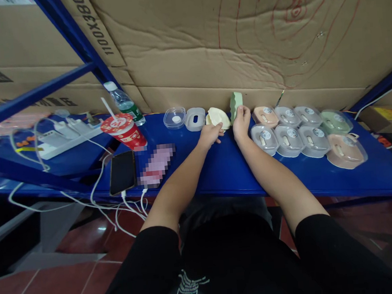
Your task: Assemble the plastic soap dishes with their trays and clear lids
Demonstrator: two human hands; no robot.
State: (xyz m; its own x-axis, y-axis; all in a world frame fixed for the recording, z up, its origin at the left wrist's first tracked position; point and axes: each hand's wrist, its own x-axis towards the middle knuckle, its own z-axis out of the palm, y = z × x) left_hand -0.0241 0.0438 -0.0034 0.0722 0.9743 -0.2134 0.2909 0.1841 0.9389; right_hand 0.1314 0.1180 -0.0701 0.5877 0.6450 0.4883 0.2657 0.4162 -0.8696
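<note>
My left hand (210, 135) is closed on the near edge of a cream-coloured plastic piece (218, 116), shaped like a shallow shell. Beside it, my right hand (242, 121) grips a pale green plastic container part (236, 102), which is tilted up on its side. My palm hides part of the green piece. To the left of the cream piece lie a grey-white tray-like part (195, 119) with a dark oval opening and a clear lid (174, 118) with a small white disc in it.
Several lidded containers (288, 139) in grey, peach and green stand in two rows on the right of the blue table (226, 176). At left are a red cup (123, 131) with a straw, a water bottle (124, 103), two phones (122, 172) and a power strip (66, 138). Cardboard (186, 51) stands behind.
</note>
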